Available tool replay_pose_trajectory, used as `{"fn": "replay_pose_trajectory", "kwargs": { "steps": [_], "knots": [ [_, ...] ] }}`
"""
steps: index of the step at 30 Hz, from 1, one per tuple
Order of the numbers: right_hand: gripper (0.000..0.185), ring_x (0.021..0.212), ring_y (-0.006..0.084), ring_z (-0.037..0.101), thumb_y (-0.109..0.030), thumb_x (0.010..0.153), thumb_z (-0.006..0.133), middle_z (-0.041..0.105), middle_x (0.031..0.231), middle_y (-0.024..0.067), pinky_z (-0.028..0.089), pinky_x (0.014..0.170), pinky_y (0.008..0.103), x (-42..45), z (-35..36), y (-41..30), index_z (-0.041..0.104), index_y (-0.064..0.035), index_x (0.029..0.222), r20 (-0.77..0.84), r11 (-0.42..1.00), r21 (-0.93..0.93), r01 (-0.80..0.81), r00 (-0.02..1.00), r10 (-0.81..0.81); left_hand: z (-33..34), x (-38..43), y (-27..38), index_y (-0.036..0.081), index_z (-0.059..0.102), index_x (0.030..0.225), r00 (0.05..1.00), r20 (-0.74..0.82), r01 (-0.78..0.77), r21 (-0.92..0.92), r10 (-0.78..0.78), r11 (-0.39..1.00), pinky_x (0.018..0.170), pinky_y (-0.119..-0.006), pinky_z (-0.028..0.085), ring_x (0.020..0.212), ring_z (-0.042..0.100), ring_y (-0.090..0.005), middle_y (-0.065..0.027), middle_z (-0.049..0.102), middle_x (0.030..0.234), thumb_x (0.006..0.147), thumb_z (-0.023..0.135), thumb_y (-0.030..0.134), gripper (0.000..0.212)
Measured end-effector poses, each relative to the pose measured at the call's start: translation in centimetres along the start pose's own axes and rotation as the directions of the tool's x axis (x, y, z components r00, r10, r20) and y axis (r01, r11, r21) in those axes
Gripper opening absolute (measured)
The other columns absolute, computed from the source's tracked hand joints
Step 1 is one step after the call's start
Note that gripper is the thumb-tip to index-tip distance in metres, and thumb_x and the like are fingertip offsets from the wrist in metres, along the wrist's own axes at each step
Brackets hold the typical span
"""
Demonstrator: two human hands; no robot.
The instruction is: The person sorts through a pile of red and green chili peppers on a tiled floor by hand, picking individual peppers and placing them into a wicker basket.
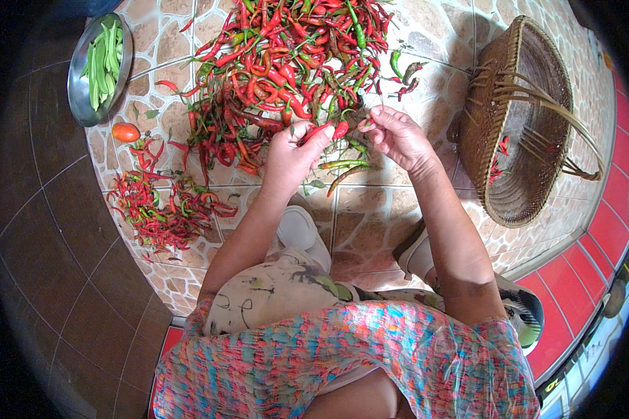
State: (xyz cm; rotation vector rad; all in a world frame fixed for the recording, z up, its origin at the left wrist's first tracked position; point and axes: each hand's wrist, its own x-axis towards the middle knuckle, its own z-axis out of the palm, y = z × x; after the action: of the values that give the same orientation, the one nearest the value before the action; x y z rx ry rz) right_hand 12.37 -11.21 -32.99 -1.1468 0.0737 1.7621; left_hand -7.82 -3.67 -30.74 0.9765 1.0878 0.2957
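Observation:
My left hand (296, 157) holds a red chili pepper (317, 133) between thumb and fingers. Another red pepper (340, 129) with a curved green stem sticks out just past the thumb. A short way to the right, my right hand (400, 137) pinches a small red and green pepper piece (367, 124) at its fingertips. Both hands are over the near edge of a large heap of red chili peppers (272, 52) on the tiled floor. Some green and brownish peppers are mixed into the heap. A green pepper (343, 164) lies below my hands.
A smaller heap of thin red chilies (162, 214) lies at the left, below a tomato (125, 132). Green bean pods (104, 63) fill a metal bowl (124, 78) at upper left. On the right, a wicker basket (490, 120) with a handle holds a few red peppers (497, 168).

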Motion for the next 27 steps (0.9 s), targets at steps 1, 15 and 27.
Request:
{"fn": "replay_pose_trajectory", "kwargs": {
  "steps": [1, 15, 27],
  "knots": [
    [0.016, 0.053, 0.0052, 0.054, -0.021, 0.089, 0.058, 0.064, 0.079, 0.0063, 0.041, 0.043, 0.0155, 0.0, -0.1, 0.0, 0.057, -0.0059, 0.089, 0.039, 1.000, 0.012, 0.001, 0.999, -0.001, 0.1, -0.1, 0.4, 0.007, 0.059, 0.082, 1.000, 0.018, 0.010, -0.049, -0.009, 0.999, 0.040, -0.018, 0.028, 0.044, 0.039, -0.0019, 0.0055, 0.047, 0.054, 0.087, 0.061, 0.023, 0.017],
    [0.022, 0.061, 0.0071, 0.057, -0.017, 0.088, 0.060, 0.063, 0.081, 0.0038, 0.049, 0.055, 0.0186, -0.3, 2.6, 0.6, 0.060, -0.0029, 0.104, 0.280, 0.996, -0.065, -0.061, 0.957, 0.077, -0.2, -0.6, 0.3, 0.006, 0.059, 0.084, 0.996, 0.068, -0.044, -0.069, 0.048, 0.997, 0.044, -0.018, 0.031, 0.048, 0.040, -0.0012, 0.0062, 0.049, 0.060, 0.086, 0.063, 0.018, 0.013],
    [0.014, 0.058, 0.0092, 0.058, -0.013, 0.088, 0.059, 0.064, 0.080, 0.0079, 0.049, 0.054, 0.0202, -0.5, 2.6, 0.3, 0.060, -0.0032, 0.098, 0.444, 0.984, 0.178, -0.026, 0.894, -0.057, -0.2, -1.3, 1.4, 0.004, 0.057, 0.092, 0.986, 0.166, 0.037, -0.335, 0.021, 0.941, 0.040, -0.018, 0.028, 0.046, 0.041, -0.0052, 0.0039, 0.045, 0.058, 0.091, 0.054, 0.018, 0.015]
  ]
}}
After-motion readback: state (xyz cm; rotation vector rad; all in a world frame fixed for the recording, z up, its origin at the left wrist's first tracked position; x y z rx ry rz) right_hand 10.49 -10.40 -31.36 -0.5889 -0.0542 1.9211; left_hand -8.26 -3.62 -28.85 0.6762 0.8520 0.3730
